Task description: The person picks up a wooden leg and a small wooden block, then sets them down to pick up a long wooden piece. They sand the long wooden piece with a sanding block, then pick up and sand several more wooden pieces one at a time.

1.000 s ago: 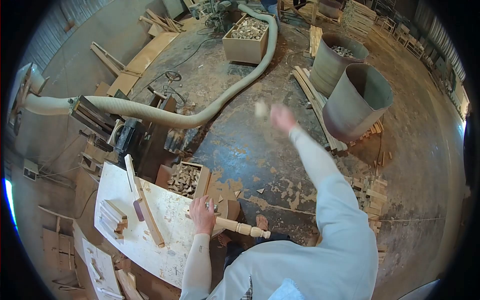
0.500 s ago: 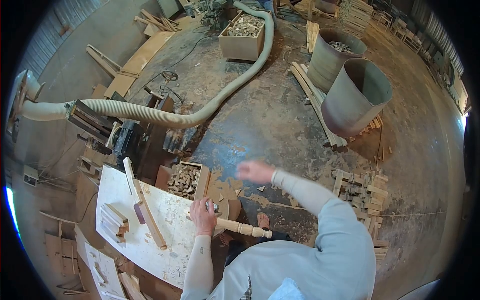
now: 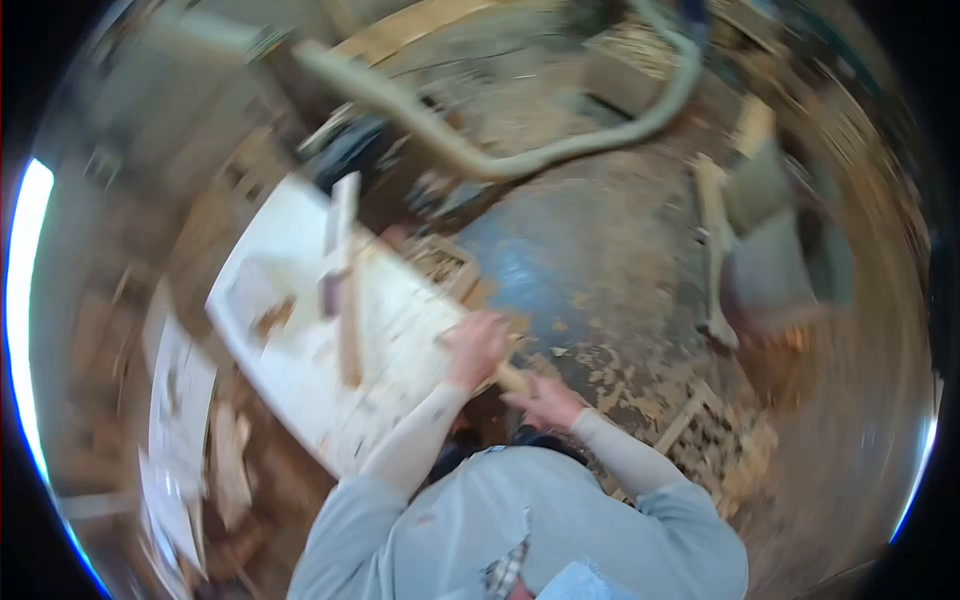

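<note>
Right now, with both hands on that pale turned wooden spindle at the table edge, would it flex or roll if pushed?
The pale turned wooden spindle looks like solid wood, so probably stiff, not floppy. Its rounded shape suggests it would roll on the white worktable if let go. The left hand and right hand both grip it, which hints at modest weight, though the blur hides detail.

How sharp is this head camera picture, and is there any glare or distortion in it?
Head view: heavy motion blur smears the whole frame, so the hose and the white board are soft. The left hand and right hand meet at a wooden spindle, its detail lost. Fisheye bending curves the edges inside a black ring, and bright glare streaks the left rim.
</note>
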{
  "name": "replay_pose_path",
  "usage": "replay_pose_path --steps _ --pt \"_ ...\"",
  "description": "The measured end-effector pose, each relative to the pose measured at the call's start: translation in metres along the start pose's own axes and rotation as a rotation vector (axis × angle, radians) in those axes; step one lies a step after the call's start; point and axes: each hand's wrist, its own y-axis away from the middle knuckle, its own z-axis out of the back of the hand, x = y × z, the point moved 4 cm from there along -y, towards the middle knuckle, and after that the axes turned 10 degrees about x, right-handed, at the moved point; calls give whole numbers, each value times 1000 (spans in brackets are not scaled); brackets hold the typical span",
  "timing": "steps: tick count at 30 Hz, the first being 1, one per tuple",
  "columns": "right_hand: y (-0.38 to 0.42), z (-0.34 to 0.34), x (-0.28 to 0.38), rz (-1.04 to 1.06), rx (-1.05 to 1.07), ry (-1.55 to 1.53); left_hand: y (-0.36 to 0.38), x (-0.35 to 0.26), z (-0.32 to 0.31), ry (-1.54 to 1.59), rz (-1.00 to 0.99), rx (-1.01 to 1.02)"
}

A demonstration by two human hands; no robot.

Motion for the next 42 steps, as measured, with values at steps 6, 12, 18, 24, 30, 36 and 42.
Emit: replay_pose_path --steps 6,12,18,24,30,36,42 --pt "-30 -30 47 -110 -73 191 39 66 140 163 51 -265" --pt "-37 -40 51 -320 -164 268 123 185 306 -178 280 -668" --pt "-45 -49 70 -355 -201 301 210 350 414 -207 774 -945" --pt "-46 -53 60 -359 -238 343 208 405 436 -55 954 -603" --pt "-47 -54 63 -380 -261 392 237 443 446 236 890 -569" --pt "-53 -51 55 -373 -217 400 248 424 454 567 667 -784" --pt "-55 -50 60 -524 -235 476 140 322 421 761 578 -494"
